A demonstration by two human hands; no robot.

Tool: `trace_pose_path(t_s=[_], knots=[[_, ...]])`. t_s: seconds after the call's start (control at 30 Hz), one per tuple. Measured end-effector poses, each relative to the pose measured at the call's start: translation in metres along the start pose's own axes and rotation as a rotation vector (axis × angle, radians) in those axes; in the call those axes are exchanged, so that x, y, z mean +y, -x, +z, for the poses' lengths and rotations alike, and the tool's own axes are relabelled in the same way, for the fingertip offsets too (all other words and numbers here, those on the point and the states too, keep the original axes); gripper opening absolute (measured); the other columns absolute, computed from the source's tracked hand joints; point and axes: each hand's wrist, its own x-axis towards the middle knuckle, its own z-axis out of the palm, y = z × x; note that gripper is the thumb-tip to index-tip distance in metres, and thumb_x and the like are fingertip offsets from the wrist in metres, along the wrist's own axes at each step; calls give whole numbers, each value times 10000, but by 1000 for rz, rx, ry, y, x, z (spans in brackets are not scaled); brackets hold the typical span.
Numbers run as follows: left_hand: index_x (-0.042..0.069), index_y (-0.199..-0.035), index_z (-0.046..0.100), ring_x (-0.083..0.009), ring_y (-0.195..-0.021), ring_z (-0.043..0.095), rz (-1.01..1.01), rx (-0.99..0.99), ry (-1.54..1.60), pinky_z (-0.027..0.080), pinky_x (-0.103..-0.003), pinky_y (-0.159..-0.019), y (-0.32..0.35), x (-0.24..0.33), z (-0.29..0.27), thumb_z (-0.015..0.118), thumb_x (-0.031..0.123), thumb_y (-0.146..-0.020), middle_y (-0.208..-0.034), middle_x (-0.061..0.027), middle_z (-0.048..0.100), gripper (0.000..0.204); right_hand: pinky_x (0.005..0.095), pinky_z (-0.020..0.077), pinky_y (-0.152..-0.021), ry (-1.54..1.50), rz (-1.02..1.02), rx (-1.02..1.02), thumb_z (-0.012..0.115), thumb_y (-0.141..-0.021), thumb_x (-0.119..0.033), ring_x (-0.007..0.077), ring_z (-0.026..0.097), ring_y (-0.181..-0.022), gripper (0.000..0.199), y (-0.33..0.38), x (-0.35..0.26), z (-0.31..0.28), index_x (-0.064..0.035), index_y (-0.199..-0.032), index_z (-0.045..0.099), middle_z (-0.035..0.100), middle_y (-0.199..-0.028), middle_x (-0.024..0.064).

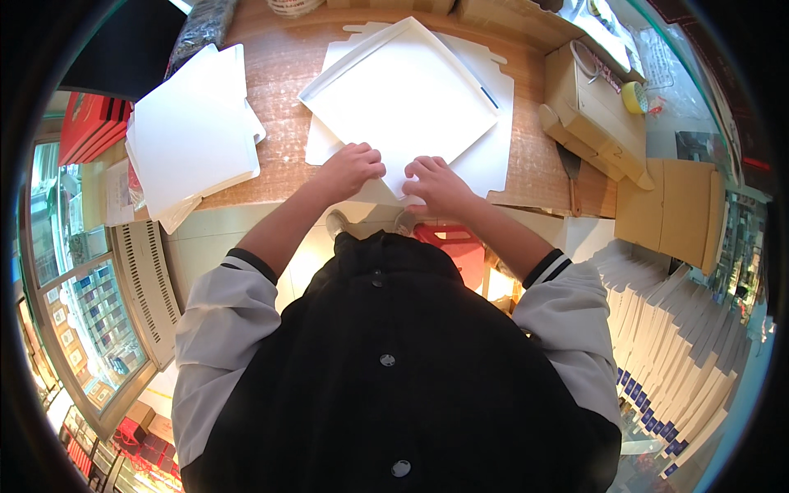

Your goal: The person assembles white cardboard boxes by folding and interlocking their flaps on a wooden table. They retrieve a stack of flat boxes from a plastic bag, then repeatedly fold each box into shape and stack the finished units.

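A shallow white cardboard tray (403,94) lies turned cornerwise on the table, its raised walls standing along the two far sides. Beneath it is a flat white cardboard sheet (491,160) with cut tabs. My left hand (355,170) is closed, its curled fingers gripping the tray's near left edge. On the near right edge, the bent fingers of my right hand (436,187) pinch the card. The near corner of the tray sits between both hands, close to the table's front edge. My fingertips are partly hidden by the hands themselves.
To the left is a stack of white cardboard sheets (197,123), with red boxes (92,127) beyond. A scraper with a dark blade (569,160) lies at the right, beside brown cardboard boxes (592,107). A red stool (456,246) stands below the table; many white flat pieces (674,337) are stacked at right.
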Motion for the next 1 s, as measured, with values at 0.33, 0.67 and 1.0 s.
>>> trace_pose_path(t_s=[0.33, 0.67, 1.0], knots=[[107, -883, 624, -236, -983, 547, -68, 88, -7, 409, -384, -858, 4, 14, 1, 583, 80, -776, -956, -33, 594, 117, 360, 401, -794, 96, 167, -3, 665, -753, -239, 224, 523, -885, 180, -8, -26, 27, -87, -790, 576, 552, -840, 63], [21, -1324, 449, -380, -1312, 383, -944, 851, -576, 329, -502, -1052, 196, -37, -71, 716, 235, -812, -1375, -199, 441, 616, 477, 343, -1013, 157, 501, 185, 685, -734, -121, 339, 457, -1218, 243, 57, -16, -3, -74, -967, 637, 538, -1226, 144], [-1, -1326, 467, -364, -1268, 437, -1785, 441, -166, 370, -445, -1043, 315, -96, -133, 644, 686, -732, -1346, -203, 494, 925, 458, 383, -1003, -126, 555, 403, 678, -755, -104, 346, 484, -1194, 379, 9, -46, 38, -80, -1127, 614, 528, -1268, 156]])
